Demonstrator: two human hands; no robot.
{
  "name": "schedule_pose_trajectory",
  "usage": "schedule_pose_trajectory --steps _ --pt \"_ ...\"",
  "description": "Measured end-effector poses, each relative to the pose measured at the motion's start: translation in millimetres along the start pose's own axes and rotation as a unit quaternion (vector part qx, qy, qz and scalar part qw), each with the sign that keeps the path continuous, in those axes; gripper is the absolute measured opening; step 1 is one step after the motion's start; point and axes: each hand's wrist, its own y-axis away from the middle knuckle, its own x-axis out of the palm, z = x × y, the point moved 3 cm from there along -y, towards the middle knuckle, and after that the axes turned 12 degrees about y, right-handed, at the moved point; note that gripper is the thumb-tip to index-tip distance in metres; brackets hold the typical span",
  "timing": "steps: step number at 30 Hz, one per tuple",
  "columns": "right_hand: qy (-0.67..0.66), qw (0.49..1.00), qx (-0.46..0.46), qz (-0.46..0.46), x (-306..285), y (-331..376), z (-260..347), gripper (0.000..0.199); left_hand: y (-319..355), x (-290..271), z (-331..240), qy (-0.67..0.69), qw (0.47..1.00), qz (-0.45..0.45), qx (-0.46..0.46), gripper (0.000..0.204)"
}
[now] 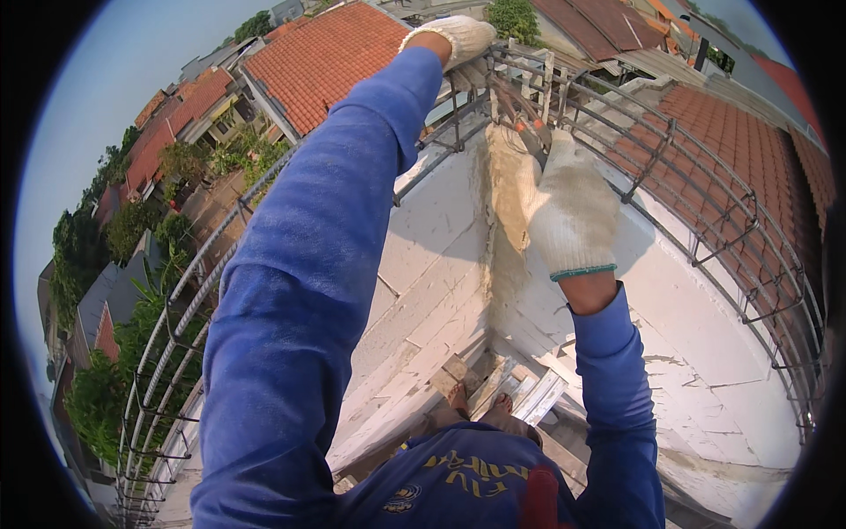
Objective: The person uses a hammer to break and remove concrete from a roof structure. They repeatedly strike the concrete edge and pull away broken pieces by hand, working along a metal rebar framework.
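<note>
- A gloved right hand (575, 207) closes its fingers around orange-handled pincers (538, 125) at the top corner of a white block wall (432, 234).
- The pincers point into the steel-bar cage (673, 126) above that corner.
- A gloved left hand (458, 40) is at the cage; I cannot tell its finger spread or grip.

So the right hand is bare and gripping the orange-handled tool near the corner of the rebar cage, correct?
Not bare: the head view shows the right hand in a pale glove with a green cuff edge. It grips the orange-handled tool near the corner of the rebar cage, as you say.
</note>
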Motion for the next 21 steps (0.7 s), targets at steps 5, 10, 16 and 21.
schedule_pose_trajectory --steps 5,10,16,21 --pt "-0.591 0.714 0.164 0.336 62.5 2.4 -26.9 0.037 13.6 8.6 -14.3 -0.049 0.998 0.026 -0.044 0.056" --pt "-0.729 0.522 0.247 0.367 69.1 21.0 11.5 0.036 8.6 10.7 -19.5 -0.191 0.980 -0.039 0.037 0.052" --pt "-0.690 0.555 0.207 0.416 16.3 -9.6 -14.6 0.039 -0.1 16.8 -9.9 -0.142 0.989 -0.019 0.035 0.052" --pt "-0.664 0.581 0.187 0.431 -9.1 -32.3 -26.5 0.036 -6.4 22.2 -10.1 -0.142 0.989 -0.021 0.042 0.051"
